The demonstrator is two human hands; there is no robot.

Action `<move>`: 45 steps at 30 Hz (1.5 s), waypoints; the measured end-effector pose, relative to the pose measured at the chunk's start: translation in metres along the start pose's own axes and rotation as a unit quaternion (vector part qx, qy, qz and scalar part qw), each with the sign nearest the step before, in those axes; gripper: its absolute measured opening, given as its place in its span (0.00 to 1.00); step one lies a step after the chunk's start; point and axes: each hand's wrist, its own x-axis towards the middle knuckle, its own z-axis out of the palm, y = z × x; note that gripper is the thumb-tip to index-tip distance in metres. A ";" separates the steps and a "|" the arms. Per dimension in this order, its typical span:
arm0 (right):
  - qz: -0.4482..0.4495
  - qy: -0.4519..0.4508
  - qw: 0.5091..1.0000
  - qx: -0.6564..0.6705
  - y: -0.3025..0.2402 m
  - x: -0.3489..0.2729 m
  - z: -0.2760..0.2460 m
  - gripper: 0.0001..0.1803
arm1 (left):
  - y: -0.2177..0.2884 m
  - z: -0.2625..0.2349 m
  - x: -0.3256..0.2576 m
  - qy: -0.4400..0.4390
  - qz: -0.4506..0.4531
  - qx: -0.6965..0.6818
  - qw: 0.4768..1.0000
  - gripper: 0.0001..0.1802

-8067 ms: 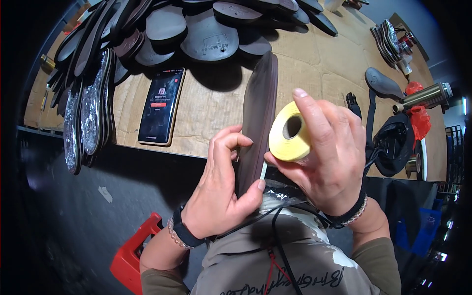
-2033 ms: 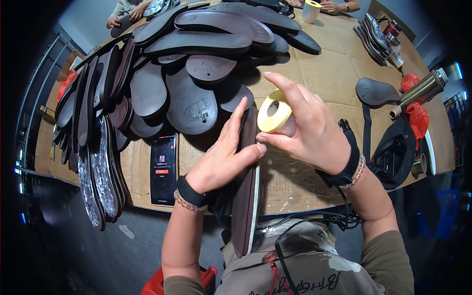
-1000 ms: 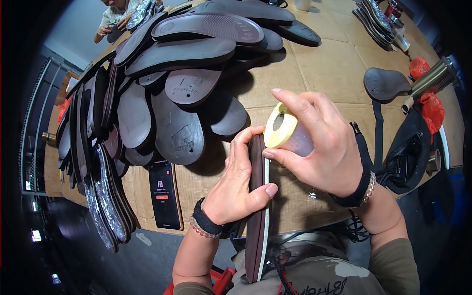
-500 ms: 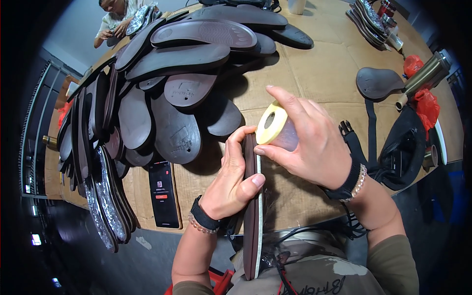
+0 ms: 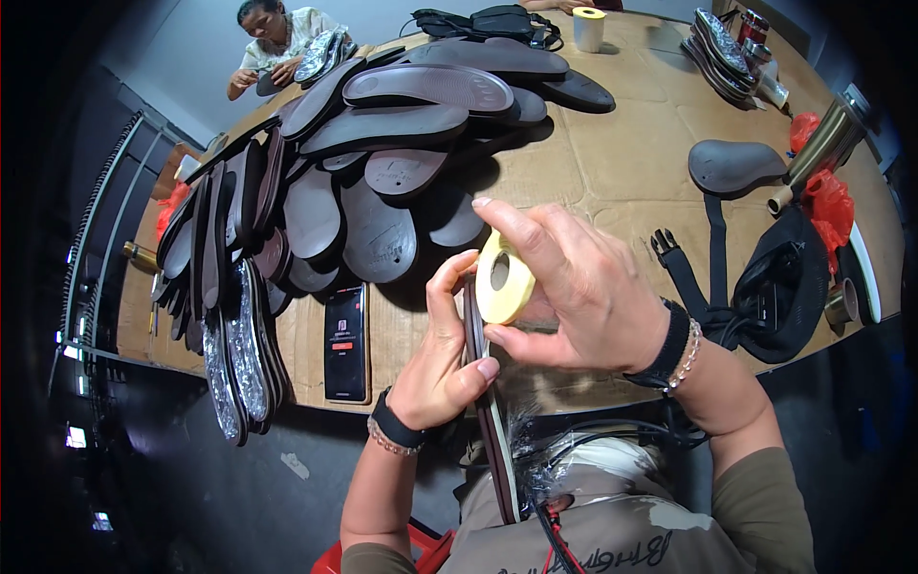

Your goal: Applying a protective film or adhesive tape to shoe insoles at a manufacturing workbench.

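Observation:
Upright in front of my body stands a pair of dark brown shoe soles [image 5: 497, 457] with a pale strip along one edge. My left hand [image 5: 442, 368] is closed around them, thumb across the near side and fingers behind. In my right hand [image 5: 598, 297] is a roll of clear film [image 5: 517, 287] with a pale yellow end and a hollow core. The roll lies against the upper end of the soles. Thin clear film shows beside the lower part of the soles, near my lap.
A big heap of dark soles [image 5: 380, 230] covers the table's left side, with film-wrapped ones [image 5: 251, 354] at its near edge. A phone [image 5: 346, 344] lies beside them. To the right are a black bag [image 5: 784, 297], a loose sole [image 5: 734, 167] and a metal flask [image 5: 830, 139]. Another person [image 5: 287, 43] works at far left.
My right hand has tipped the roll and brought it slightly left and down against the soles. The view has shifted, so the heap and phone appear farther right. Both holds are kept.

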 end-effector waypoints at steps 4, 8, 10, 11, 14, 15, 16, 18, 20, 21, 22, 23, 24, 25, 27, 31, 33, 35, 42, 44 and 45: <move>-0.020 -0.030 0.997 0.065 -0.005 0.005 -0.014 0.48 | 0.014 0.007 -0.018 0.059 0.015 0.023 0.998 0.64; -0.034 -0.006 0.975 0.218 0.006 0.011 -0.026 0.48 | 0.026 0.020 -0.020 0.088 0.019 0.059 0.994 0.66; -0.039 -0.036 0.973 0.224 0.011 0.014 -0.033 0.47 | 0.028 0.023 -0.025 0.126 -0.002 0.080 0.989 0.72; -0.035 -0.005 0.977 0.212 0.011 0.014 -0.033 0.46 | 0.028 0.023 -0.025 0.109 0.026 0.114 0.987 0.68; -0.004 0.038 0.989 0.144 0.005 0.012 -0.036 0.51 | 0.029 0.026 -0.025 0.091 0.065 0.162 0.980 0.65; -0.004 0.039 0.991 0.128 0.003 0.012 -0.036 0.53 | 0.030 0.027 -0.025 0.087 0.079 0.172 0.978 0.64; -0.004 0.038 0.991 0.128 0.002 0.012 -0.035 0.53 | 0.030 0.028 -0.024 0.084 0.093 0.182 0.975 0.64; 0.030 0.034 0.992 0.119 0.001 0.010 -0.032 0.52 | 0.026 0.028 -0.023 0.079 0.093 0.181 0.976 0.64; 0.041 0.031 0.992 0.114 0.001 0.009 -0.030 0.51 | 0.024 0.029 -0.020 0.081 0.089 0.181 0.976 0.63; 0.051 0.029 0.992 0.109 0.001 0.009 -0.029 0.50 | 0.022 0.028 -0.020 0.080 0.087 0.180 0.977 0.63; 0.052 0.028 0.992 0.109 0.000 0.009 -0.028 0.50 | 0.021 0.028 -0.020 0.081 0.086 0.180 0.977 0.63; 0.058 0.026 0.993 0.098 0.000 0.009 -0.028 0.50 | 0.020 0.028 -0.019 0.080 0.086 0.179 0.977 0.63; 0.064 0.024 0.994 0.087 0.000 0.009 -0.028 0.49 | 0.018 0.028 -0.018 0.080 0.086 0.178 0.977 0.63; 0.065 0.023 0.994 0.087 0.000 0.009 -0.028 0.49 | 0.017 0.027 -0.017 0.077 0.087 0.180 0.977 0.63; 0.065 0.018 0.995 0.069 0.001 0.008 -0.028 0.49 | 0.016 0.027 -0.016 0.074 0.087 0.181 0.977 0.62; 0.069 0.016 0.995 0.070 0.002 0.008 -0.025 0.48 | 0.016 0.028 -0.014 0.072 0.080 0.179 0.978 0.62; 0.064 0.016 0.995 0.071 0.002 0.008 -0.024 0.48 | 0.015 0.028 -0.014 0.069 0.081 0.184 0.977 0.62; 0.063 0.017 0.995 0.071 0.003 0.008 -0.022 0.48 | 0.012 0.028 -0.015 0.070 0.083 0.196 0.975 0.62; 0.055 0.038 0.995 0.069 0.002 0.008 -0.027 0.48 | 0.013 0.027 -0.015 0.071 0.082 0.198 0.974 0.62; 0.056 0.036 0.995 0.069 0.002 0.009 -0.027 0.48 | 0.013 0.028 -0.015 0.067 0.085 0.212 0.971 0.62; 0.057 0.034 0.995 0.069 0.002 0.009 -0.027 0.48 | 0.012 0.028 -0.015 0.067 0.084 0.213 0.971 0.62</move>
